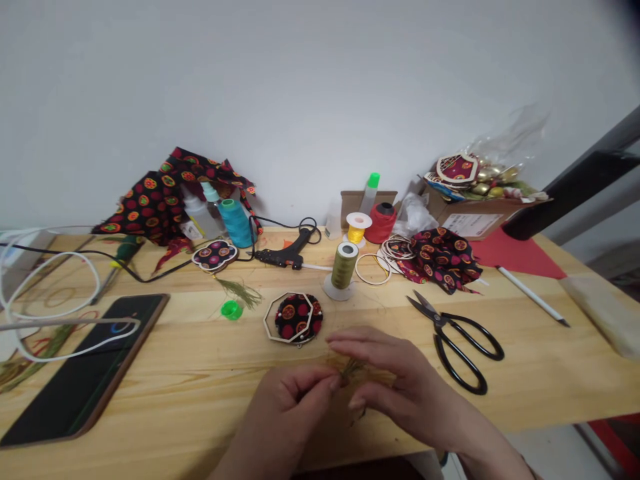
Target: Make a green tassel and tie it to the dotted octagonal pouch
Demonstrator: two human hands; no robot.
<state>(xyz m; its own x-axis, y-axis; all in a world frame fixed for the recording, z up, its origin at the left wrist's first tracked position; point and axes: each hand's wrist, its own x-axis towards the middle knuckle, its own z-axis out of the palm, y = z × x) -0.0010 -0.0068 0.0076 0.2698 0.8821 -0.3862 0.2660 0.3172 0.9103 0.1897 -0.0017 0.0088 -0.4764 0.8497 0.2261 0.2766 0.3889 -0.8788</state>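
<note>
Threads (pixel 353 369) lie pinched in left hand (pixel 299 399), near right hand (pixel 416 380).

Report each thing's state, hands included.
Left hand, pinching olive-green thread strands
Right hand, thumb and fingers apart
Black-handled metal scissors, blades parted
Black rectangular phone, lying flat
Olive-green thread spool, upright
Blue thread cone, upright
Black plastic glue gun, on its side
Brown cardboard box, open, filled

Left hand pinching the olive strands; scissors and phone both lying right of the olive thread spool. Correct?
Not quite: the phone lies left of the olive thread spool, as the head view shows. The rest stands: the left hand pinches the olive strands, and the scissors lie right of the spool.
</note>
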